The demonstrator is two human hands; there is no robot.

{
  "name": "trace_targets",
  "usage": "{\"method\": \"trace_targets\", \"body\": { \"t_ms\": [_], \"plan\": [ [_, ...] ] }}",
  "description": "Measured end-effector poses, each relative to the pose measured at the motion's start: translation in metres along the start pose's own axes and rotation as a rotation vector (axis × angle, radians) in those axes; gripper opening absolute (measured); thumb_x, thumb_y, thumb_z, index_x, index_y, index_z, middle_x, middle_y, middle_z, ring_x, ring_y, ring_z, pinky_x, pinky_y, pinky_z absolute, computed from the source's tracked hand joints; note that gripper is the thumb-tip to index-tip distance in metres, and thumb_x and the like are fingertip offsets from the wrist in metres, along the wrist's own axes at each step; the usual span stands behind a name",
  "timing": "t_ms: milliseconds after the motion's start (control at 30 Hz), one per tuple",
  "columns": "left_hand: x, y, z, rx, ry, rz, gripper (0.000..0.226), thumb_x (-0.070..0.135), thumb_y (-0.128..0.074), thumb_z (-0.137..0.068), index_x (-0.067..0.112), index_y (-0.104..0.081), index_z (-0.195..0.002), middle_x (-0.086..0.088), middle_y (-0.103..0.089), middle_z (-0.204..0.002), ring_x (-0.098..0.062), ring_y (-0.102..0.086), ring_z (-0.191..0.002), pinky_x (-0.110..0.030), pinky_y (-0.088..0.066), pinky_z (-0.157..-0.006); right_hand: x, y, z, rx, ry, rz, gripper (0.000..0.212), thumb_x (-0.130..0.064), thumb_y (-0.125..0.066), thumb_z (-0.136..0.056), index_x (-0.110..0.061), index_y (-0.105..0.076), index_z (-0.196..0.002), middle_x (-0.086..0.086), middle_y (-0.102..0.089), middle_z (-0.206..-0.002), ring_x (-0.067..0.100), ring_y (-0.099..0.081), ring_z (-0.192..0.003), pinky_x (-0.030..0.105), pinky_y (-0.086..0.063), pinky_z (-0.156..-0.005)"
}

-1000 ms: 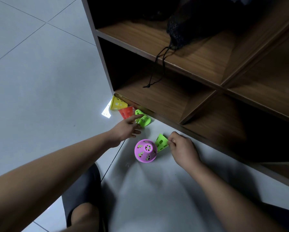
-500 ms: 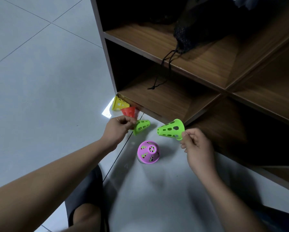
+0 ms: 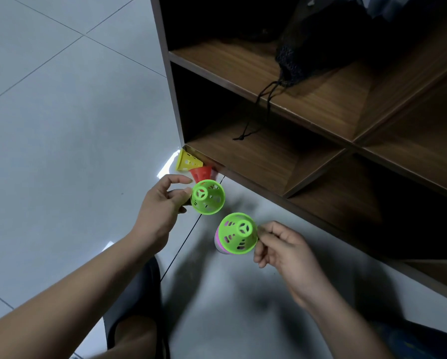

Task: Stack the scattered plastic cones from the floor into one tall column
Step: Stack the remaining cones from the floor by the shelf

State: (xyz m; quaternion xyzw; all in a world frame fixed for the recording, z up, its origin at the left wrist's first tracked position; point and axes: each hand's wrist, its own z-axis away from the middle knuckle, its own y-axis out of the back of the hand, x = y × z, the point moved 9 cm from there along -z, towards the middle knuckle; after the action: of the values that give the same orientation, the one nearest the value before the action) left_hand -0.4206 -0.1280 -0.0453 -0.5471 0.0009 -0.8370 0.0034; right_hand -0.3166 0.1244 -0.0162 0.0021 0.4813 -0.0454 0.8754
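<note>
My left hand (image 3: 160,203) reaches forward from 7 o'clock, its thumb and fingers (image 3: 181,196) curled to pinch the far green cone (image 3: 209,198) at its 9 o'clock side, small end facing me. My right hand (image 3: 284,250) comes in from 5 o'clock, fingers (image 3: 269,229) curled, pinching the near green cone (image 3: 239,234) at its 3 o'clock rim. That cone sits over the pink cone (image 3: 218,243) on the floor (image 3: 61,151). The red cone (image 3: 203,173) and the yellow cone (image 3: 187,161) lie at 11 o'clock, against the shelf unit (image 3: 269,156).
</note>
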Motion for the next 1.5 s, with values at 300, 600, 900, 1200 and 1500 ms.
{"method": "trace_targets", "body": {
  "t_ms": [300, 600, 900, 1200, 1500],
  "plan": [
    [0.042, -0.029, 0.024, -0.257, -0.023, 0.245, 0.02, 0.005, -0.071, -0.087, 0.013, -0.067, -0.105, -0.023, -0.063, -0.093, -0.032, -0.045, -0.086, -0.037, -0.033, -0.072, 0.028, 0.005, -0.022, 0.132, -0.006, 0.281, 0.02, -0.01, -0.055, -0.101, -0.008, -0.061, -0.082, 0.009, -0.07, -0.068, 0.022, -0.067, -0.064, 0.038, -0.055, -0.063],
    [0.044, -0.053, 0.038, -0.339, -0.157, -0.187, 0.017, 0.003, -0.067, -0.101, 0.015, -0.071, -0.112, -0.005, -0.077, -0.085, -0.028, -0.069, -0.081, -0.046, -0.057, -0.082, 0.018, 0.025, -0.031, 0.216, 0.113, 0.366, 0.025, -0.01, -0.06, -0.098, -0.033, -0.063, -0.088, 0.001, -0.07, -0.075, 0.016, -0.065, -0.061, 0.043, -0.052, -0.062],
    [0.013, -0.055, 0.021, -0.358, -0.155, -0.394, 0.015, 0.011, -0.075, -0.095, 0.023, -0.073, -0.105, 0.001, -0.08, -0.094, -0.03, -0.073, -0.094, -0.052, -0.057, -0.094, -0.008, 0.02, -0.081, 0.142, 0.158, 0.443, 0.018, -0.011, -0.061, -0.097, -0.024, -0.066, -0.086, 0.001, -0.071, -0.077, 0.014, -0.065, -0.063, 0.031, -0.048, -0.062],
    [0.004, 0.003, -0.053, -0.088, -0.122, -0.521, 0.008, 0.021, -0.071, -0.097, 0.029, -0.073, -0.096, 0.013, -0.073, -0.083, -0.003, -0.058, -0.061, -0.021, -0.045, -0.055, -0.032, -0.045, -0.166, -0.045, 0.38, 0.846, 0.011, -0.013, -0.061, -0.093, -0.022, -0.067, -0.094, -0.009, -0.062, -0.094, 0.014, -0.061, -0.079, 0.028, -0.046, -0.073],
    [-0.002, 0.024, -0.099, -0.046, -0.191, -0.769, 0.031, 0.024, -0.066, -0.096, 0.03, -0.067, -0.127, 0.009, -0.051, -0.139, -0.011, -0.065, -0.108, -0.031, -0.053, -0.091, -0.035, -0.117, -0.202, -0.232, 0.481, 1.144, 0.025, -0.008, -0.049, -0.096, -0.019, -0.066, -0.11, -0.016, -0.042, -0.147, 0.02, -0.056, -0.12, 0.034, -0.049, -0.1]
  ]
}}
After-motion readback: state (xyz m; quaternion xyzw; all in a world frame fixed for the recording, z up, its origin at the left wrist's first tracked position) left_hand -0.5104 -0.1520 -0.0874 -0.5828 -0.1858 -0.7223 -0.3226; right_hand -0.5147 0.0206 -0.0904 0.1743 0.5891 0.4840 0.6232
